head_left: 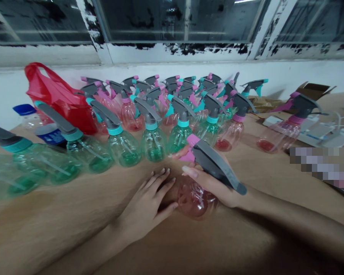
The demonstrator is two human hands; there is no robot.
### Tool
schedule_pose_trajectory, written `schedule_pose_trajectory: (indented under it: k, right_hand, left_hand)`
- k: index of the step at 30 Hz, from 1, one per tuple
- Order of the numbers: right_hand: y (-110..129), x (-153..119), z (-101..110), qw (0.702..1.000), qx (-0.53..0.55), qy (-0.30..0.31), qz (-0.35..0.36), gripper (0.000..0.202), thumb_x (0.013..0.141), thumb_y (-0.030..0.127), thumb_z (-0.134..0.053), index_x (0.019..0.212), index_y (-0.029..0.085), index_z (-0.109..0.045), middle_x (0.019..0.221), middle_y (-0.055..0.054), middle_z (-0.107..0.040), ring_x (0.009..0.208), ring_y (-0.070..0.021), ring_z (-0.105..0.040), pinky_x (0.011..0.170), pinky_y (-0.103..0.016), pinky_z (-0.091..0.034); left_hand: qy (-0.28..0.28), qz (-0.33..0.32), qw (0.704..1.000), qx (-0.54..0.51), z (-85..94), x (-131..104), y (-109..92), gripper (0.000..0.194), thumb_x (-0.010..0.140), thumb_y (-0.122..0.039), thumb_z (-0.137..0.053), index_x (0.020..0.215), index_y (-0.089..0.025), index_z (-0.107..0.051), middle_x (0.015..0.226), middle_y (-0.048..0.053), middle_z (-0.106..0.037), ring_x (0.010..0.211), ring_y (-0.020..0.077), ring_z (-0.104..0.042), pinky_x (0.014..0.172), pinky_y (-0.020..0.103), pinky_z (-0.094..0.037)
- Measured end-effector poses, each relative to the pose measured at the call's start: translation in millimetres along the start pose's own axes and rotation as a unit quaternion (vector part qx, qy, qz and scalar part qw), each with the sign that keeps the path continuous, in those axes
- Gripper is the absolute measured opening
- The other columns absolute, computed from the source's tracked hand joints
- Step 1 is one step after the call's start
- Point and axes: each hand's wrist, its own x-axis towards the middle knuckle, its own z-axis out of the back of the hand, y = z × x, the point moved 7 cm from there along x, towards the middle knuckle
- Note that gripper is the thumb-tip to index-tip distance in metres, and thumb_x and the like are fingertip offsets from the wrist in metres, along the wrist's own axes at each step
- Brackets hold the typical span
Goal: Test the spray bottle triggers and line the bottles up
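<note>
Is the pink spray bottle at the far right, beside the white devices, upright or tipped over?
Upright: the bottle has its base on the table and its grey sprayer on top.

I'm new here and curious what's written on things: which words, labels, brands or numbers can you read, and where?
None can be read for certain.
Blue label on the blue-capped bottle: pale lettering, too blurred.
Pink spray bottle in the right hand: no lettering seen.
Pixelated patch at right: unreadable.
</note>
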Motion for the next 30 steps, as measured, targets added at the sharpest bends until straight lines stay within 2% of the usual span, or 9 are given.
schedule_pose_trajectory:
  k: [5,13,19,24,28,30]
  right_hand:
    - [-2.2,-0.2,-1.1,1.000,0.002,0.007,-0.012,0.017,0.082,0.027,-0.059,0.099,0.024,-0.058,0.079,0.002,-0.058,0.058,-0.0111,-0.056,0.060,-0.028,-0.049]
    - [-3.9,-1.2,-1.5,1.000,0.004,0.005,-0.014,0.018,0.083,0.029,-0.059,0.100,0.024,-0.058,0.082,0.002,-0.060,0.060,-0.0112,-0.056,0.062,-0.028,-0.048]
    - [-5.2,-1.0,-1.2,1.000,0.013,-0.005,-0.010,0.019,0.082,0.028,-0.060,0.101,0.024,-0.059,0.085,0.001,-0.061,0.062,-0.0112,-0.058,0.064,-0.027,-0.050]
    - [-4.3,-0.6,-1.9,1.000,0.017,0.000,-0.012,0.017,0.082,0.028,-0.058,0.099,0.024,-0.058,0.088,0.000,-0.061,0.063,-0.0110,-0.059,0.063,-0.027,-0.050]
    - [-2.9,0.4,-1.9,1.000,0.016,-0.008,-0.012,0.018,0.081,0.030,-0.059,0.098,0.023,-0.058,0.083,0.001,-0.061,0.064,-0.0118,-0.060,0.062,-0.027,-0.049]
    - [0.2,1.2,0.0,1.000,0.003,-0.021,0.001,0.013,0.081,0.030,-0.059,0.092,0.022,-0.058,0.078,0.001,-0.060,0.064,-0.0119,-0.059,0.062,-0.027,-0.048]
  left_hand:
    - [0.013,0.003,1.000,-0.012,-0.1,0.9,0.7,0.055,0.091,-0.050,-0.046,0.133,-0.016,-0.044,0.140,0.017,-0.046,0.128,0.0325,-0.043,0.102,0.052,-0.040]
    - [-0.010,-0.011,1.000,-0.003,2.0,-1.5,-1.7,0.054,0.092,-0.049,-0.045,0.133,-0.015,-0.044,0.140,0.017,-0.045,0.129,0.0321,-0.041,0.102,0.051,-0.040]
    - [0.009,-0.004,1.000,0.001,0.6,0.7,-1.1,0.055,0.092,-0.050,-0.045,0.133,-0.014,-0.044,0.139,0.017,-0.047,0.128,0.0324,-0.043,0.101,0.051,-0.041]
    - [-0.001,-0.008,1.000,-0.001,1.7,0.3,-0.7,0.053,0.092,-0.049,-0.045,0.132,-0.015,-0.044,0.140,0.017,-0.046,0.128,0.0323,-0.043,0.101,0.052,-0.040]
    - [0.001,-0.009,1.000,0.002,1.1,-0.9,-1.1,0.054,0.092,-0.049,-0.045,0.134,-0.015,-0.043,0.141,0.017,-0.045,0.129,0.0324,-0.042,0.101,0.052,-0.040]
    - [0.004,-0.005,1.000,0.001,0.7,-1.1,-0.9,0.054,0.092,-0.049,-0.045,0.135,-0.016,-0.042,0.142,0.016,-0.044,0.130,0.0316,-0.041,0.102,0.051,-0.040]
